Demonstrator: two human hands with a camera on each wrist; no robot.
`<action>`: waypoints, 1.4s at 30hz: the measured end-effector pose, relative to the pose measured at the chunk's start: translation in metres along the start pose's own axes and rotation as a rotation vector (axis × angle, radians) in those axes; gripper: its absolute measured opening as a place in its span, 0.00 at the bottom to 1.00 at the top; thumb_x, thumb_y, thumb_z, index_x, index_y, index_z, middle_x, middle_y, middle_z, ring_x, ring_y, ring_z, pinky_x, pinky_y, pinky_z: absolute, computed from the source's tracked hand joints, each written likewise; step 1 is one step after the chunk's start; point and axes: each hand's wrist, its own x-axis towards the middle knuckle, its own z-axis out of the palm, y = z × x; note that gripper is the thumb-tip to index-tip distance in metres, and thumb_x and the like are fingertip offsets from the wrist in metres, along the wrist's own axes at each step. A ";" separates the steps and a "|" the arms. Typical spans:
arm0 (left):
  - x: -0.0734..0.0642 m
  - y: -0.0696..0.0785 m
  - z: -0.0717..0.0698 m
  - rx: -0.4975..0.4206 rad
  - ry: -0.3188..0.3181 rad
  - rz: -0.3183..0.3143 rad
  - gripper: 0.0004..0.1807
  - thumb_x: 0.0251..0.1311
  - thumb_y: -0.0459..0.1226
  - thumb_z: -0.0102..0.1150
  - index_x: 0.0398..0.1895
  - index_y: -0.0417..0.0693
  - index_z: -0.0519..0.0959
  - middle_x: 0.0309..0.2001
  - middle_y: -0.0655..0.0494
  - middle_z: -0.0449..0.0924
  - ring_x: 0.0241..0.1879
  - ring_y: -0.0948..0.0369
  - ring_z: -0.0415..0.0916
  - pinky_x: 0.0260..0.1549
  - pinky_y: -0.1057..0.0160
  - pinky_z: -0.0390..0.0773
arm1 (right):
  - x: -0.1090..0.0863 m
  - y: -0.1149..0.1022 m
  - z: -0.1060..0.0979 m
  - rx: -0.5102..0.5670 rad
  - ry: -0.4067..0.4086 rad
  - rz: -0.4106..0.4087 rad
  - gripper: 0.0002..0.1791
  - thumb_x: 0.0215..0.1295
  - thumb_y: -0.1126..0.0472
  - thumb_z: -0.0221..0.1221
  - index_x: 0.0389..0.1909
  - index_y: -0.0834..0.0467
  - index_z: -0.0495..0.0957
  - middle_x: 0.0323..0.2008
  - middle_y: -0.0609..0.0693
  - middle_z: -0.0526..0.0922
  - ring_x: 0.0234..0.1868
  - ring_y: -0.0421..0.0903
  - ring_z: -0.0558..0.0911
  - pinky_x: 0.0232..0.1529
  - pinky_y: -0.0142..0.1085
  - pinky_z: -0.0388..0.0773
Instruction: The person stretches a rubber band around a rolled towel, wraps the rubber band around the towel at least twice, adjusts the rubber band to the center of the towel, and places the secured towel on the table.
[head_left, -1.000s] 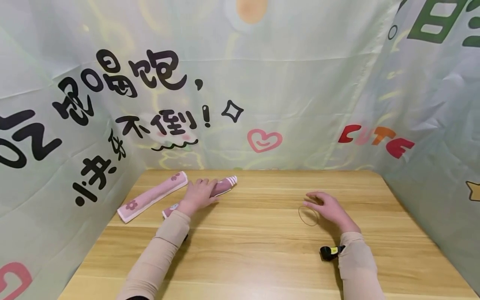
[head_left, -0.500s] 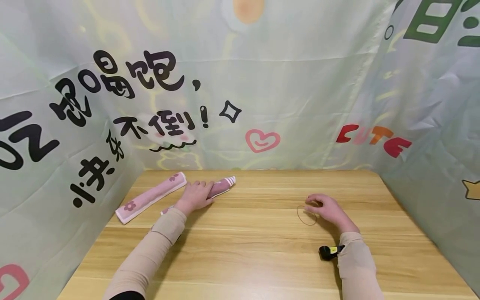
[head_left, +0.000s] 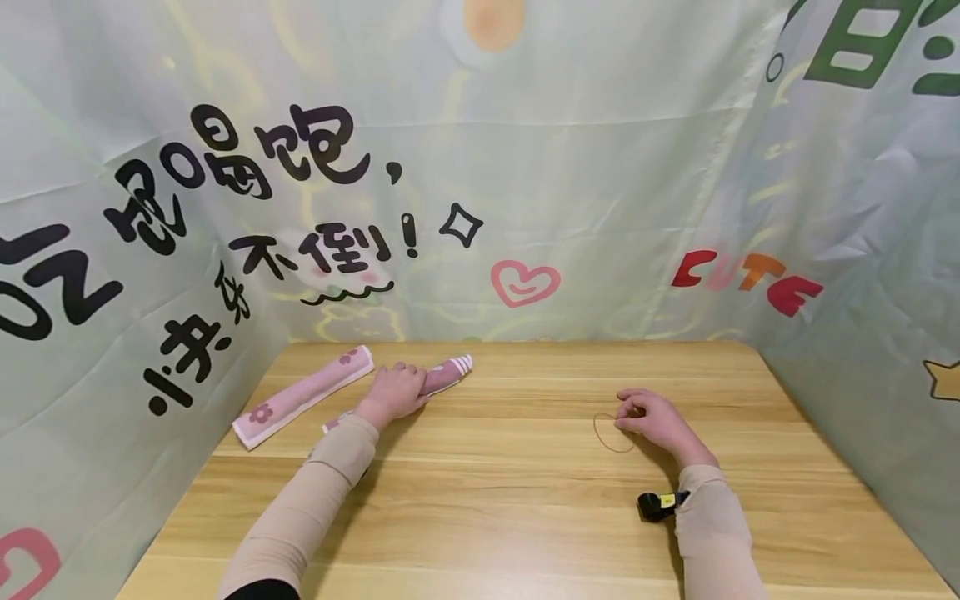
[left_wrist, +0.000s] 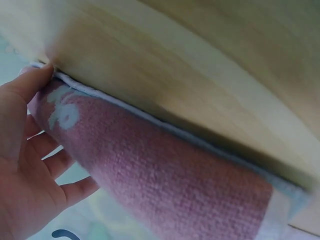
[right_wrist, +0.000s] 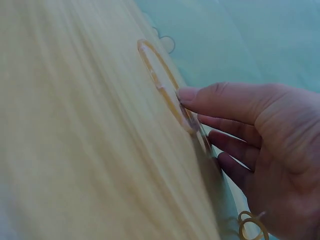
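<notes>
My left hand grips a dusky-pink rolled towel with white stripes at its far end. In the left wrist view the thumb lies on the roll's pale edge, the other fingers along its far side; a pale printed figure shows on the towel. A lighter pink folded towel with flower prints lies just left of that hand. Over on the right, my right hand pinches a thin, yellowish-brown rubber band at its near end. The band's loop rests on the table; the index fingertip is partly hidden behind the thumb.
The wooden table runs back to printed cloth walls on the left, back and right sides. A small black wrist camera sticks out beside the right sleeve, just above the tabletop.
My right thumb and fingers have come together on the rubber band, where they were spread apart before. The left hand keeps its hold on the rolled towel, hardly moving.
</notes>
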 end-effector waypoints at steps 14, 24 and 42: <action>0.007 0.003 0.006 -0.067 0.037 0.009 0.14 0.64 0.41 0.57 0.45 0.41 0.79 0.43 0.43 0.83 0.45 0.45 0.79 0.47 0.41 0.77 | 0.001 -0.002 0.001 -0.023 -0.005 -0.017 0.05 0.61 0.69 0.61 0.26 0.61 0.79 0.58 0.69 0.74 0.61 0.68 0.71 0.61 0.59 0.67; 0.004 0.001 -0.002 -0.014 0.093 -0.026 0.12 0.59 0.40 0.61 0.42 0.42 0.80 0.40 0.44 0.85 0.41 0.45 0.81 0.45 0.43 0.77 | 0.001 -0.003 0.000 -0.030 -0.010 0.001 0.05 0.60 0.68 0.61 0.26 0.61 0.78 0.58 0.69 0.74 0.61 0.68 0.71 0.60 0.60 0.67; -0.008 0.004 -0.007 0.036 0.405 0.016 0.13 0.58 0.42 0.66 0.39 0.44 0.77 0.35 0.47 0.85 0.35 0.48 0.82 0.35 0.47 0.78 | 0.002 -0.004 0.000 -0.017 -0.004 0.002 0.06 0.61 0.67 0.61 0.25 0.61 0.78 0.57 0.69 0.75 0.59 0.68 0.73 0.59 0.58 0.70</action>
